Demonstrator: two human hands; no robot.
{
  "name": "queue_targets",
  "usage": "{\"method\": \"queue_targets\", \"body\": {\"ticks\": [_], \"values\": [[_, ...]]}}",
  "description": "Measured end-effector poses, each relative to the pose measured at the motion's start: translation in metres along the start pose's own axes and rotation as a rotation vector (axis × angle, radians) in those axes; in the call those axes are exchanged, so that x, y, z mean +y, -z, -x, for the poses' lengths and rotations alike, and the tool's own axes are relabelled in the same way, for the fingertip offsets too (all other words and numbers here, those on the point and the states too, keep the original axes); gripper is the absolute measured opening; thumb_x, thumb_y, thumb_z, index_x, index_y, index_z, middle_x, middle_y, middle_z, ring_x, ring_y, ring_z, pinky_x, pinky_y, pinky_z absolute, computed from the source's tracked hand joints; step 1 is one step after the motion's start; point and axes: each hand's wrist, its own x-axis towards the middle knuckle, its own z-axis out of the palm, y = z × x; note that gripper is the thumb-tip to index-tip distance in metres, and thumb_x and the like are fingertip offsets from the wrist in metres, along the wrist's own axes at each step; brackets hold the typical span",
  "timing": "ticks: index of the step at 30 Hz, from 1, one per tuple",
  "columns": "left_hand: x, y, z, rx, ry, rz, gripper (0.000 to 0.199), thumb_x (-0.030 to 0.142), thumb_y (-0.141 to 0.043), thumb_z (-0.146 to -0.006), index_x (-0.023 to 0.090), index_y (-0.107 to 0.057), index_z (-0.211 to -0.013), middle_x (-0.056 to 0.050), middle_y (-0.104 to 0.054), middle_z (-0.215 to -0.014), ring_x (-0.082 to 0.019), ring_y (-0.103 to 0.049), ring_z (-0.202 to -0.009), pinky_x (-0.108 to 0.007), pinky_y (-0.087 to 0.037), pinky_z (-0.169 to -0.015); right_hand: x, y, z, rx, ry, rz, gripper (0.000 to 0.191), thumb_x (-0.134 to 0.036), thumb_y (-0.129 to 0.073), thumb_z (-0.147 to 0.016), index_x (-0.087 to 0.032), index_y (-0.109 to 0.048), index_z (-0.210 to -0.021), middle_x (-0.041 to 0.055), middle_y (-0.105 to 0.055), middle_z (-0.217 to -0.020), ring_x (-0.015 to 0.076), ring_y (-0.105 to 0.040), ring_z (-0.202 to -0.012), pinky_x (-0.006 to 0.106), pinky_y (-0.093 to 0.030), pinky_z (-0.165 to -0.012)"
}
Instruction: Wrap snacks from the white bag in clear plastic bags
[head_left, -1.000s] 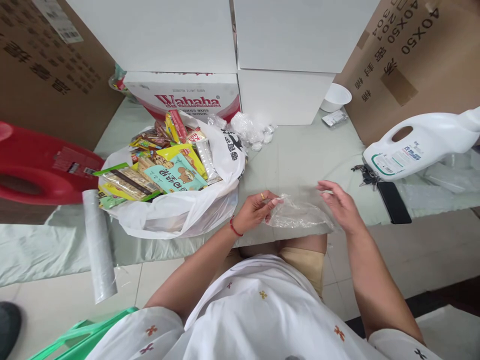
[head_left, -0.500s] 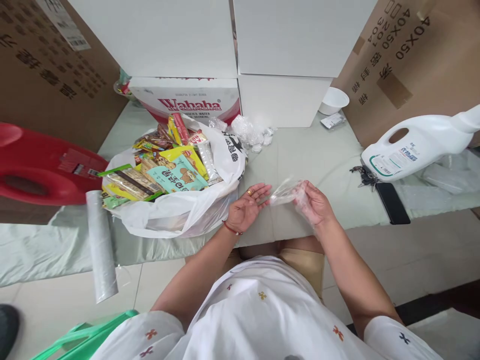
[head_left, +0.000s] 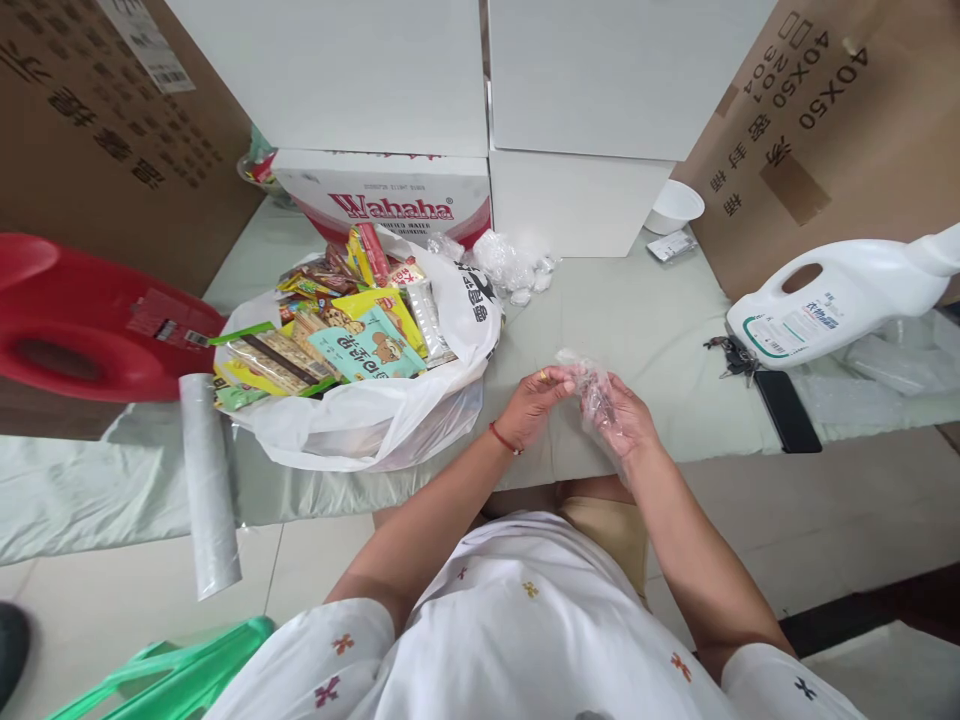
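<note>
Film of clear plastic, crumpled and creased, lies bunched between your two hands over the near part of the cloth-covered table; whether it is a bag or a loose sheet, the folds do not tell. Your left hand has thumb and fingertips drawn together at its upper left side, seemingly pinching an edge, while your right hand half curls about the bulk, a tail of film trailing toward the wrist; how firmly it grips you cannot tell. Expect next to no weight and hardly any stiffness: it should fold wherever you touch it, cling to skin, slide over itself and perhaps tear if dragged across a nail or the ring. Take hold at a doubled edge or gathered fold, with soft fingertips, and let the other palm support the rest. Near your left hand sits a white carrier bag full of packaged snacks, with a plastic-wrapped roll beyond it at the table's edge; well to your right lie keys, a black phone and a white detergent jug.
</note>
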Motion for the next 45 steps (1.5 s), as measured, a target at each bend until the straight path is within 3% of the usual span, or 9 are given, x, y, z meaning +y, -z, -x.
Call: {"method": "queue_targets", "body": {"ticks": [8,16,19,27,30,33,37,41,45], "values": [[0.038,0.024,-0.02,-0.011,-0.088,-0.282,0.038,0.049,-0.083,-0.073,0.02,-0.06,-0.085,0.003,-0.058,-0.073,-0.012,-0.057,-0.069,-0.03,-0.047,-0.076,-0.08,0.046,-0.062,0.02,0.201,0.162,0.04,-0.05,-0.088,-0.065,-0.026,-0.063,-0.082,-0.0051,-0.06,-0.071,0.0102,-0.053,-0.06,0.024,-0.046,-0.052],[0.092,0.012,-0.037,-0.117,-0.535,-1.108,0.016,0.037,-0.066,-0.089,0.024,-0.072,-0.081,-0.006,-0.063,-0.084,-0.027,-0.057,-0.103,-0.047,-0.034,-0.103,-0.17,0.075,-0.052,-0.167,0.647,0.26,0.014,-0.029,-0.086,-0.072,-0.029,-0.075,-0.081,-0.0027,-0.066,-0.085,0.0103,-0.06,-0.079,0.034,-0.047,-0.077],[0.076,0.021,-0.025,-0.226,-0.489,-1.195,0.015,0.034,-0.061,-0.092,0.027,-0.072,-0.084,-0.008,-0.068,-0.094,-0.029,-0.053,-0.123,-0.051,-0.025,-0.113,-0.154,0.098,-0.028,-0.234,0.664,0.5,0.014,-0.032,-0.089,-0.07,-0.031,-0.078,-0.079,0.0017,-0.068,-0.09,0.0178,-0.062,-0.086,0.04,-0.049,-0.084],[0.013,0.074,0.02,-0.386,-0.254,-1.258,0.017,0.01,-0.06,-0.076,0.024,-0.064,-0.066,-0.009,-0.071,-0.118,-0.032,-0.043,-0.142,-0.055,-0.02,-0.122,-0.037,0.124,-0.016,-0.245,0.513,0.838,0.014,-0.042,-0.072,-0.087,-0.033,-0.081,-0.09,0.0061,-0.073,-0.103,0.0257,-0.063,-0.104,0.05,-0.047,-0.1],[0.023,0.066,0.035,-0.317,-0.307,-1.242,0.014,0.009,-0.059,-0.069,0.021,-0.058,-0.063,-0.008,-0.064,-0.133,-0.033,-0.03,-0.15,-0.055,-0.03,-0.119,-0.023,0.122,-0.016,-0.251,0.596,0.905,0.015,-0.037,-0.065,-0.092,-0.034,-0.08,-0.095,0.0054,-0.073,-0.108,0.025,-0.061,-0.108,0.05,-0.046,-0.1],[0.038,0.041,0.039,-0.07,-0.453,-1.219,0.013,0.009,-0.053,-0.073,0.021,-0.057,-0.069,-0.008,-0.066,-0.127,-0.03,-0.044,-0.14,-0.052,-0.037,-0.114,-0.023,0.121,-0.015,-0.261,0.674,0.987,0.019,-0.031,-0.06,-0.095,-0.033,-0.078,-0.099,0.0048,-0.072,-0.111,0.0243,-0.059,-0.11,0.048,-0.046,-0.1],[0.043,0.003,0.01,0.353,-0.532,-1.142,0.014,0.013,-0.048,-0.083,0.021,-0.059,-0.083,-0.005,-0.069,-0.097,-0.02,-0.065,-0.097,-0.037,-0.052,-0.091,-0.028,0.112,-0.014,-0.257,0.784,1.08,0.021,-0.025,-0.059,-0.096,-0.034,-0.078,-0.1,0.0035,-0.071,-0.111,0.0245,-0.057,-0.108,0.047,-0.048,-0.098],[0.025,-0.009,-0.042,0.239,-0.184,-1.352,0.021,0.016,-0.045,-0.088,0.02,-0.066,-0.087,-0.003,-0.071,-0.082,-0.018,-0.066,-0.076,-0.032,-0.052,-0.076,-0.03,0.1,-0.01,-0.264,0.84,1.139,0.024,-0.022,-0.058,-0.095,-0.034,-0.078,-0.099,0.0038,-0.071,-0.11,0.0252,-0.054,-0.108,0.046,-0.05,-0.095],[-0.001,0.01,-0.06,0.218,-0.057,-1.721,0.032,0.023,-0.039,-0.098,0.019,-0.07,-0.104,-0.011,-0.072,-0.119,-0.026,-0.063,-0.119,-0.047,-0.042,-0.108,-0.03,0.108,0.004,-0.241,0.862,1.173,0.026,-0.019,-0.057,-0.094,-0.032,-0.079,-0.099,0.0047,-0.071,-0.112,0.025,-0.052,-0.108,0.046,-0.05,-0.095]]}}
